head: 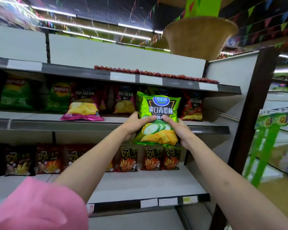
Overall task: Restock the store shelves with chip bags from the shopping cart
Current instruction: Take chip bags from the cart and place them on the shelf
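Both hands grasp one green chip bag (158,113), upright, label facing the camera: left hand (136,124) curled round its lower left edge with the thumb across the front, right hand (178,128) curled round the lower right edge, thumb also on the front. Bag is held in the air just in front of the middle shelf (90,124), toward its right end, bottom edge hanging below the shelf lip. Behind it on that shelf: a red chip bag (192,107) just right, purple chip bags (83,105) to the left, one of them leaning forward near the edge, and green bags (17,95) far left, blurred. Lower shelf (140,185) has a row of orange-brown snack bags (128,159) at the back. Top shelf (123,75) carries a line of small red items (156,74) along its front right; cannot tell what they are. Pink sleeve (37,206) on the left arm, near left corner. Woven basket (200,36) sits above the shelf unit, upper right.
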Tool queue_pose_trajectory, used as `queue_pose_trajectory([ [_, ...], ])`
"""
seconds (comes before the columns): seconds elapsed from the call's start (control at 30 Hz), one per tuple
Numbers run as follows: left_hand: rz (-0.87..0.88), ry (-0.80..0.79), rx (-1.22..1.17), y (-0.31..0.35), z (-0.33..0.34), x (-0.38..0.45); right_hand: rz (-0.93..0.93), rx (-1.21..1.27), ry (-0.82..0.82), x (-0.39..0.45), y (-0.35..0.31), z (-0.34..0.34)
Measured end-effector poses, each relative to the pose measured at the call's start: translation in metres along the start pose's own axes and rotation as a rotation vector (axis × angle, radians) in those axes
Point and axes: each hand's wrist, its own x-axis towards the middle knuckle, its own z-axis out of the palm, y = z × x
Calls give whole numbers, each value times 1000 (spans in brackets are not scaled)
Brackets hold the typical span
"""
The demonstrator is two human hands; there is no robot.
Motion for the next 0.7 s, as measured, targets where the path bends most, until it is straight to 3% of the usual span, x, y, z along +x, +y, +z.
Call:
queue_pose_trajectory([
  [0.13,-48,130,76,3,19,-1,42,-41,-27,-6,-5,-16],
  [0.27,-62,192,156,7,24,16,65,-250,38,5,-9,-30],
  [0.57,-27,14,39,20,33,88,-59,-323,215,81,-20,-57],
  [0.7,6,87,120,15,32,122,-57,-304,206,117,-17,-59],
])
